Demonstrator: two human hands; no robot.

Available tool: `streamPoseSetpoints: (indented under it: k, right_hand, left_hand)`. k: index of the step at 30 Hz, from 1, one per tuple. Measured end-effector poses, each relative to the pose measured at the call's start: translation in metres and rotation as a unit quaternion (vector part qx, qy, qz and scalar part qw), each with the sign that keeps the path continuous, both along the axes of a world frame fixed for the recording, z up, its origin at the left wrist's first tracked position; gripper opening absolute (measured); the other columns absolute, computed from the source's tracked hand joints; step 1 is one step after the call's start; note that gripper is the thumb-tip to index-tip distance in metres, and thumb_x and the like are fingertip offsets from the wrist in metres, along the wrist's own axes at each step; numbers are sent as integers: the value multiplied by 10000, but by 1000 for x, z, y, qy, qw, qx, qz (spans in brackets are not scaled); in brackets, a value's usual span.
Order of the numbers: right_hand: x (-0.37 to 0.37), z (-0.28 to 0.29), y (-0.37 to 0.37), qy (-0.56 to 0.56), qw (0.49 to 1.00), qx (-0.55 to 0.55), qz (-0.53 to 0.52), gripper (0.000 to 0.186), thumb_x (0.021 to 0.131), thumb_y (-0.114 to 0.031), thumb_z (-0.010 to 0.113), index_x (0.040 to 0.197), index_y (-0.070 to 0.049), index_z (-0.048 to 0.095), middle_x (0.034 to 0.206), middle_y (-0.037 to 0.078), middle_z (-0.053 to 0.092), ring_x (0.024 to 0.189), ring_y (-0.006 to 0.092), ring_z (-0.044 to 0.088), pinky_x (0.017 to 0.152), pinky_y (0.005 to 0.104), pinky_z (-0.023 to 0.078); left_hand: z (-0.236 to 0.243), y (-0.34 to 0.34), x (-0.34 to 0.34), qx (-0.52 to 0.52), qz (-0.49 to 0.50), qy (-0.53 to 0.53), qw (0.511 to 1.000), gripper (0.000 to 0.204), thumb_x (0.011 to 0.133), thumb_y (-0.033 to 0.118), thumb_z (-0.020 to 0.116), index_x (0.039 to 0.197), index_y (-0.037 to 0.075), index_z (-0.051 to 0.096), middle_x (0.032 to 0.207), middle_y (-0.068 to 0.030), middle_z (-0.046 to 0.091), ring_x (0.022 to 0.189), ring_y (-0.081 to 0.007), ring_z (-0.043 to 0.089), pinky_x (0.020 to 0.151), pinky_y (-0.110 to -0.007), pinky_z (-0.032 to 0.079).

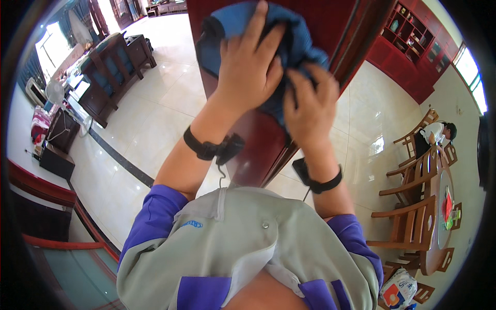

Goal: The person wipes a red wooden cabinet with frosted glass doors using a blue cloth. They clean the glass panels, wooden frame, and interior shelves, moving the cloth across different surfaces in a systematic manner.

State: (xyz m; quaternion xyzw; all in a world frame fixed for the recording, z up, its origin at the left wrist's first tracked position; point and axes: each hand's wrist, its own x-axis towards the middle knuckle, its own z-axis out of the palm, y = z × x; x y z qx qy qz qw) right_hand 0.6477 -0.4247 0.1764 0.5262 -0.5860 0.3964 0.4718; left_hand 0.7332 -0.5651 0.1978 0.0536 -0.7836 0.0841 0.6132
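A blue fabric item with black trim (235,19) is bunched up at the top middle, in front of a dark red glossy wooden surface (258,135). Its exact kind does not show. My left hand (249,70) lies on it with the fingers stretched and spread, pointing away from me. At the item's right side, my right hand (312,106) has bent fingers dug into the folds; it is slightly blurred. Each wrist wears a black strap, and a small black device (230,149) sits on the left one.
On the left are a dark wooden sofa (111,72), a white standing fan (56,93) and a black cabinet (58,161). To the right, wooden chairs (413,225) surround a round table (439,227), where another person (436,135) leans over. A red shelf cabinet (408,51) stands beyond.
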Motion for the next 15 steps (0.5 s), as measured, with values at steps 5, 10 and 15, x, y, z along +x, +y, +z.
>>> streamPoseSetpoints:
  k: [5,10,15]
  right_hand:
    - [18,-100,5,-71,992,97,-25,208,752,-70,600,942,-99,679,962,88,562,820,270,570,691,362,492]
    - [16,-141,22,-141,968,206,38,242,705,-35,620,918,-129,687,876,91,515,826,289,566,628,394,507]
    - [23,-92,27,-188,965,157,90,225,758,-61,601,961,-107,685,929,101,547,893,306,581,692,391,520]
  left_hand:
    - [-103,7,-3,22,-45,-93,994,408,770,214,632,1174,165,655,1475,-147,469,990,-316,663,759,-444,527]
    - [-145,3,13,-132,-47,-212,967,344,768,232,653,1109,204,684,1466,-35,501,1024,-288,655,805,-411,540]
    - [-58,-24,15,-204,-79,-255,942,346,760,227,661,1104,233,694,1455,-3,522,1003,-232,650,798,-386,537]
